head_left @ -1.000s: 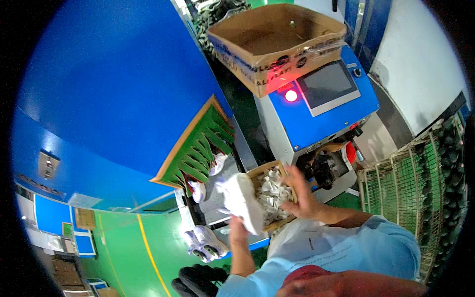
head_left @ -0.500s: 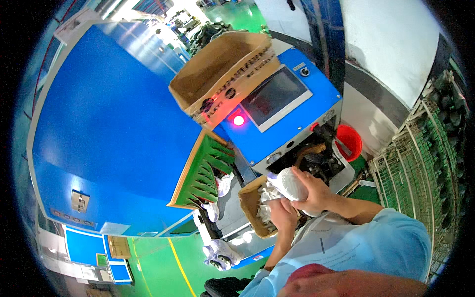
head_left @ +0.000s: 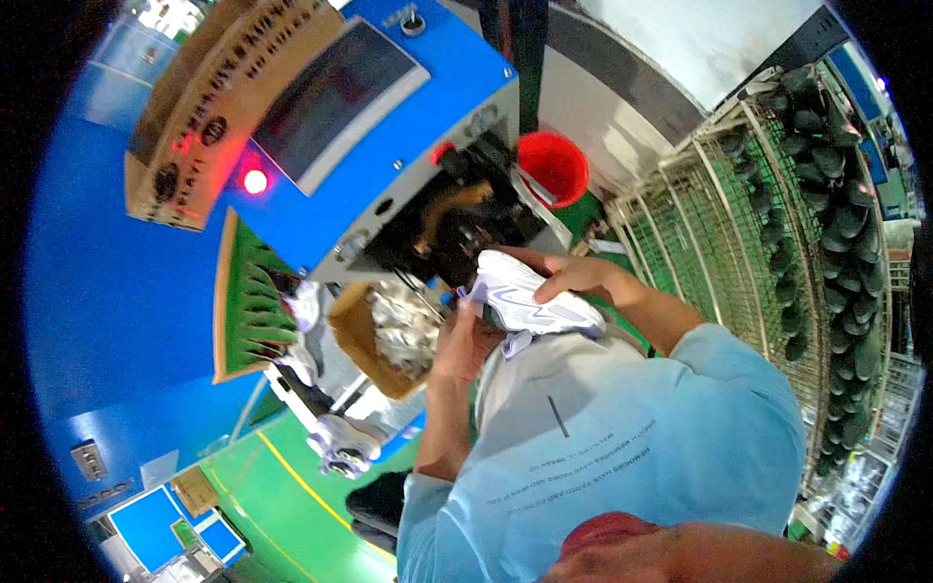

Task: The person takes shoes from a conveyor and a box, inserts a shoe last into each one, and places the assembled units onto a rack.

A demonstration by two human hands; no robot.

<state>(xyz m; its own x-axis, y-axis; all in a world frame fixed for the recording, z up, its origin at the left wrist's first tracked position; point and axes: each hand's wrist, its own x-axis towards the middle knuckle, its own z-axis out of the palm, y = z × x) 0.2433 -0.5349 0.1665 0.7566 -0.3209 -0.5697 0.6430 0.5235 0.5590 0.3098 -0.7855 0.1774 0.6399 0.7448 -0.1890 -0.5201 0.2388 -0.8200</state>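
A white sneaker with pale purple trim (head_left: 533,299) lies tilted across my lap, its side panel turned up. My right hand (head_left: 573,277) grips it from the far right, thumb on the upper and fingers around the other side. At its left end, my left hand (head_left: 466,340) is closed against the purple edge; its fingertips are partly hidden. Left of that hand stands an open cardboard box (head_left: 379,374) filled with crumpled white material (head_left: 403,330).
A blue machine with a dark screen (head_left: 340,102) and a lit red lamp (head_left: 255,182) stands ahead. A large carton (head_left: 204,126) leans beside it. More sneakers (head_left: 342,445) sit at left. A red bucket (head_left: 554,167) and a wire rack (head_left: 719,223) holding dark shoe-shaped pieces are at right.
My view has swung right. The sneaker has turned from a rounded end-on view to showing its side. My left hand has moved from over the small box to the sneaker's edge.
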